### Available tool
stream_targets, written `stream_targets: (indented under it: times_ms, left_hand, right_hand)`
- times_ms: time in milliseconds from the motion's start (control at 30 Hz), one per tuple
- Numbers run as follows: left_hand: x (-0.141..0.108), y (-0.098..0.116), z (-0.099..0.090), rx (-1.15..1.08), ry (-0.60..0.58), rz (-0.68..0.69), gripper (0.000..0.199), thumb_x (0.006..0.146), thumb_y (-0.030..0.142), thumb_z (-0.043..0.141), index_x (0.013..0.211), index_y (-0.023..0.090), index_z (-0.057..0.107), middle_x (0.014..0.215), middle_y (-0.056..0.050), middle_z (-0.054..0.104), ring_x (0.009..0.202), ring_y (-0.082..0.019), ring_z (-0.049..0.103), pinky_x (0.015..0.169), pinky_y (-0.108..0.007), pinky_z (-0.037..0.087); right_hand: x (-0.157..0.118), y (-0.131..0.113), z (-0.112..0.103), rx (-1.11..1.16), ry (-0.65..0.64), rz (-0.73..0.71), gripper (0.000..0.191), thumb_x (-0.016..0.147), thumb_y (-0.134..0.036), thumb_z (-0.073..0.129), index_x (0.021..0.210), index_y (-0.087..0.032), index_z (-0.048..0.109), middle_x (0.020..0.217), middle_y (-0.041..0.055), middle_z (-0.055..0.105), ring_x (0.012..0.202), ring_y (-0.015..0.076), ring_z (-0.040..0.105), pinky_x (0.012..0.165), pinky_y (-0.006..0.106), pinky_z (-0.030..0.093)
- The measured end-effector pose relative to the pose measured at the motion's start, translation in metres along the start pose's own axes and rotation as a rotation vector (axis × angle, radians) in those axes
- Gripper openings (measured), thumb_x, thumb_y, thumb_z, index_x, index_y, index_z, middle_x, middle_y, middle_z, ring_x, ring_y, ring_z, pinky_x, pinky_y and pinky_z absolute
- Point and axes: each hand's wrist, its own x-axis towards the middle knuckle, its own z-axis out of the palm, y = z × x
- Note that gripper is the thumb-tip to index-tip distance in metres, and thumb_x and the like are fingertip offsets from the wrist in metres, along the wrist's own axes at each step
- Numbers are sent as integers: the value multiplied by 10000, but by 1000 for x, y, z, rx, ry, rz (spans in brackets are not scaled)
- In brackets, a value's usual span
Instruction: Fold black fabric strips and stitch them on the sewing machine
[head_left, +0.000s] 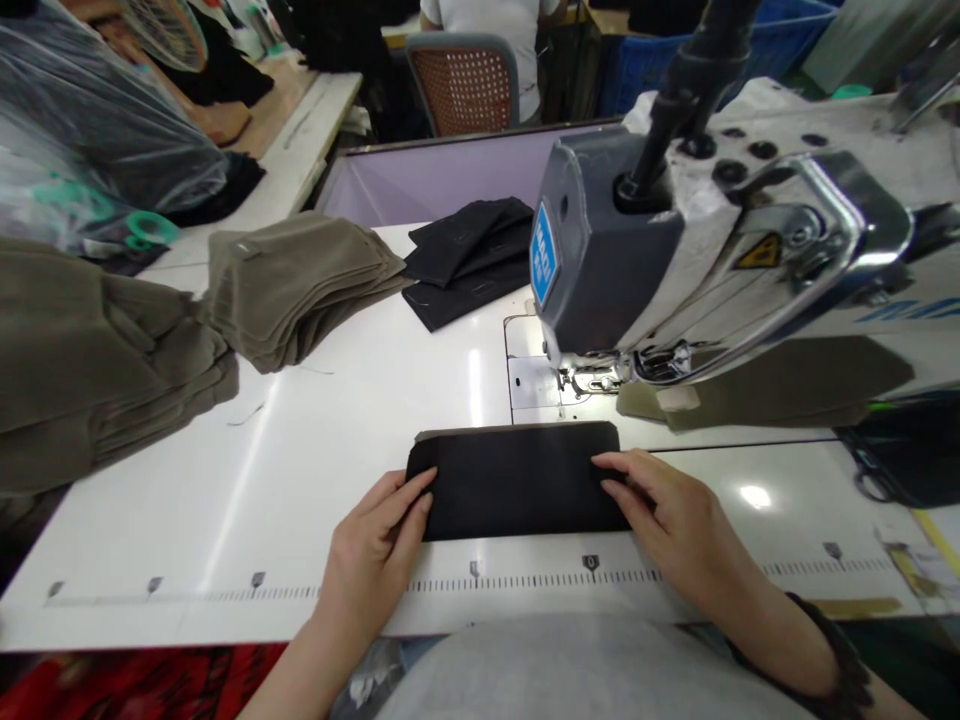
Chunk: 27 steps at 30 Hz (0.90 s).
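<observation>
A black fabric piece (517,485) lies flat on the white table, with a thin strip of brownish cloth showing along its far edge. My left hand (379,545) pinches its left end between thumb and fingers. At the opposite end, my right hand (667,515) grips the cloth the same way. Just beyond the fabric is the sewing machine's needle area (589,382), under the grey machine head (607,240). The cloth lies in front of the presser foot, apart from it.
Stacked olive-brown fabric pieces (292,280) and a larger pile (97,370) occupy the left. Folded black pieces (472,250) lie behind. An olive piece (780,385) rests under the machine arm. Black scissors handles (874,485) show at right. A person (491,40) sits beyond, by a chair (465,85).
</observation>
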Motion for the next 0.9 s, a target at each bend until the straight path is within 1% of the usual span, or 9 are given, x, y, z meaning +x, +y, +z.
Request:
stream_targets:
  times_ms: [100, 200, 333, 500, 567, 700, 900]
  left_hand:
    - [2, -1, 2, 2, -10, 15, 246, 852, 212, 477, 1046, 143, 611, 908, -57, 598, 825, -132, 609, 694, -200, 524]
    - [4, -2, 3, 5, -20, 18, 252, 851, 213, 481, 1056, 139, 608, 940, -63, 591, 828, -132, 606, 732, -219, 524]
    - [5, -3, 3, 1, -36, 5, 253, 850, 210, 481, 1057, 139, 609, 942, -62, 587, 803, -128, 608, 720, -220, 526]
    - [5, -4, 3, 9, -28, 5, 249, 851, 214, 480, 1041, 130, 619, 923, -59, 592, 756, -114, 609, 688, -197, 524]
    - [4, -3, 3, 20, -20, 10, 249, 853, 214, 475, 1033, 124, 623, 910, -59, 598, 759, -115, 610, 694, -193, 522]
    - [5, -1, 2, 46, -12, 19, 253, 858, 219, 464, 1018, 119, 632, 909, -63, 607, 787, -124, 614, 713, -197, 520]
    - [7, -2, 4, 5, -21, -11, 253, 855, 225, 461, 1018, 131, 631, 909, -60, 606, 770, -125, 612, 689, -211, 520]
  right_hand:
    - [0, 0, -1, -7, 2, 18, 203, 844, -228, 420, 989, -213, 561, 874, 34, 638, 778, 158, 602, 674, 289, 472]
    - [0, 0, -1, -8, 0, 34, 199, 840, -233, 431, 988, -213, 562, 860, 26, 636, 749, 150, 599, 656, 280, 469]
    - [1, 0, -1, -19, -5, 31, 199, 840, -225, 431, 990, -212, 560, 844, 22, 631, 740, 147, 595, 647, 274, 466]
    - [2, -1, -2, -33, -6, 31, 207, 838, -221, 429, 995, -204, 562, 820, 22, 622, 725, 144, 596, 637, 267, 467]
    - [2, -1, -2, -31, -8, 35, 213, 838, -222, 425, 1000, -203, 562, 806, 21, 619, 713, 144, 596, 628, 266, 467]
    - [3, -1, -1, -21, -2, 43, 222, 837, -215, 421, 1004, -206, 567, 841, 23, 629, 753, 150, 600, 657, 277, 467]
    - [5, -2, -2, -42, -1, 49, 225, 828, -217, 426, 991, -195, 581, 788, 20, 616, 702, 149, 590, 615, 274, 463]
